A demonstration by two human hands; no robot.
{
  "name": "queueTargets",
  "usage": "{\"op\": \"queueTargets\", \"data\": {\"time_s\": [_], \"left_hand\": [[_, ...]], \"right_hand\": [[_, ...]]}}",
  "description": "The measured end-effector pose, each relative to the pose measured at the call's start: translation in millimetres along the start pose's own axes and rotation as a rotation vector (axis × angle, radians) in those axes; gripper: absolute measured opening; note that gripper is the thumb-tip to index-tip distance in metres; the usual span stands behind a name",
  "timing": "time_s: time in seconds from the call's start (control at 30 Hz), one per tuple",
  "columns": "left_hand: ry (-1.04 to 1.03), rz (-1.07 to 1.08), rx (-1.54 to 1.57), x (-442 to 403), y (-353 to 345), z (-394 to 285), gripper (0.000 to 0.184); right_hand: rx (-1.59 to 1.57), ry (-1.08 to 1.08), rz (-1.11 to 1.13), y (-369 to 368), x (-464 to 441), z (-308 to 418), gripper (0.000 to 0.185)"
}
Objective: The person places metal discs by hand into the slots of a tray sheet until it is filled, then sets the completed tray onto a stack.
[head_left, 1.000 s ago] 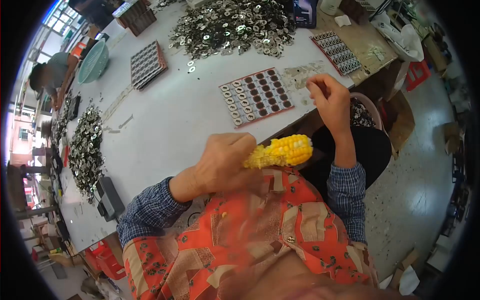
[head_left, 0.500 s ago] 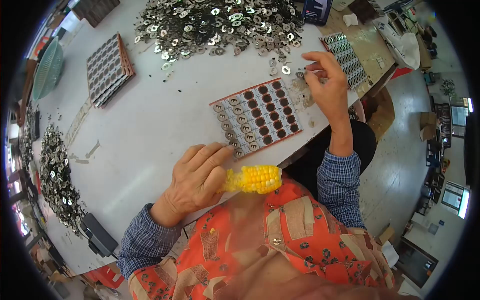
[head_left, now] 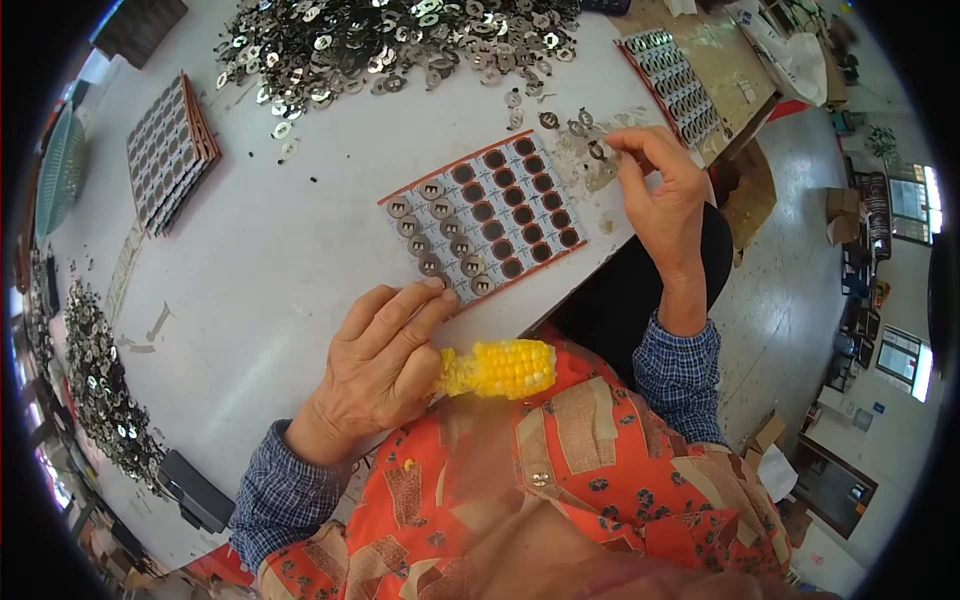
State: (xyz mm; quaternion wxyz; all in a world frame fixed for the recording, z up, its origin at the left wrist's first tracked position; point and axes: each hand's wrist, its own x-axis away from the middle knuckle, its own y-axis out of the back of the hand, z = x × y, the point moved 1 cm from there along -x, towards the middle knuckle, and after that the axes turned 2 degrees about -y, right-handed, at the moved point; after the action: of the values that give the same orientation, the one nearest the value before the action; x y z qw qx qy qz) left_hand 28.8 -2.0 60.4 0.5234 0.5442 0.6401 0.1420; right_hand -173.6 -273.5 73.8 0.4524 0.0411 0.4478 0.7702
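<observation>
Head view: gridded card point(head_left: 548, 212) flat on white bench point(head_left: 260, 290), metal discs point(head_left: 439, 208) on its left columns.
Left hand point(head_left: 375, 370) curled round bitten corn cob point(head_left: 510, 368), fingertips at card's near corner; right hand point(head_left: 663, 205) half-curled beside card, near loose pieces point(head_left: 577, 128), grip unclear. Heap point(head_left: 400, 40) beyond; floor point(head_left: 800, 270) right.
</observation>
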Motion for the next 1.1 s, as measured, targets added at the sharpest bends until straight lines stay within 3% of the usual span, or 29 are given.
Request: {"op": "queueTargets", "data": {"time_s": [0.17,0.27,0.37,0.47,0.57,0.67,0.77,0.87,0.97,1.1], "left_hand": [[0.004,-0.003,0.007,2.1,-3.5,1.2,0.029],[-0.008,0.005,0.002,2.7,-4.5,1.6,0.029],[-0.018,0.007,0.002,2.9,-4.0,1.3,0.03],[-0.014,-0.007,0.032,2.9,-5.3,0.0,0.03],[-0.014,0.001,0.051,2.4,-5.1,-1.7,0.03],[-0.021,0.003,0.067,2.1,-4.2,-2.4,0.03],[-0.011,0.0,0.063,1.1,-3.8,-3.8,0.03],[-0.01,0.003,0.076,1.5,-3.3,-3.8,0.03],[-0.008,0.014,0.085,0.4,-1.7,-4.0,0.03],[-0.029,-0.025,0.058,4.6,-8.7,-3.3,0.028]], "right_hand": [[0.113,0.195,0.063,-2.9,-0.6,-8.5,0.02],[0.111,0.174,0.053,-7.6,2.4,-14.4,0.018],[-0.116,-0.106,0.005,-9.7,7.6,-8.3,0.017],[-0.082,-0.049,-0.03,-2.9,4.1,-6.5,0.017],[0.029,0.056,0.191,8.3,1.6,0.3,0.019],[0.114,0.124,0.16,3.5,-1.7,-16.7,0.018],[-0.087,-0.067,-0.023,-3.7,0.6,-14.4,0.014],[-0.046,-0.042,-0.058,1.1,2.4,-13.3,0.012],[0.031,-0.048,0.08,5.4,6.3,1.7,0.012],[0.165,0.045,0.008,-10.7,7.1,-0.1,0.011]]}}
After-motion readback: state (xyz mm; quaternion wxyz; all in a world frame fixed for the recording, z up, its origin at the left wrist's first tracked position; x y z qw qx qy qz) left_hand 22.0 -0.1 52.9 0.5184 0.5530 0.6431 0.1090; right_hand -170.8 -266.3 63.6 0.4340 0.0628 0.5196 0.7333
